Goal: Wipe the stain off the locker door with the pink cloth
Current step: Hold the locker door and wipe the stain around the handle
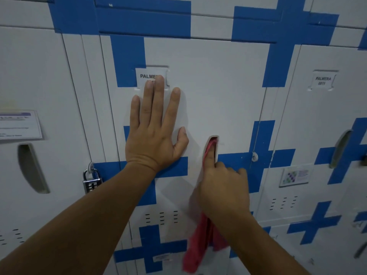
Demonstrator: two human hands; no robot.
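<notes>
The white locker door (214, 92) with blue tape crosses fills the middle of the head view. My left hand (154, 133) lies flat on it, fingers spread, fingertips over the name label (148, 76). My right hand (222, 187) holds the pink cloth (198, 243). Its index finger, wrapped in a fold of the cloth, is pushed into the door's recessed handle slot (212, 147). The rest of the cloth hangs down below my wrist. No stain is visible on the bare door surface.
A silver padlock (91, 180) hangs on the locker to the left, beside its handle recess (31, 167). The locker on the right has a name label (322, 80), a small sticker (296, 175) and a handle recess (341, 147). Vent slits (161, 217) sit low on the door.
</notes>
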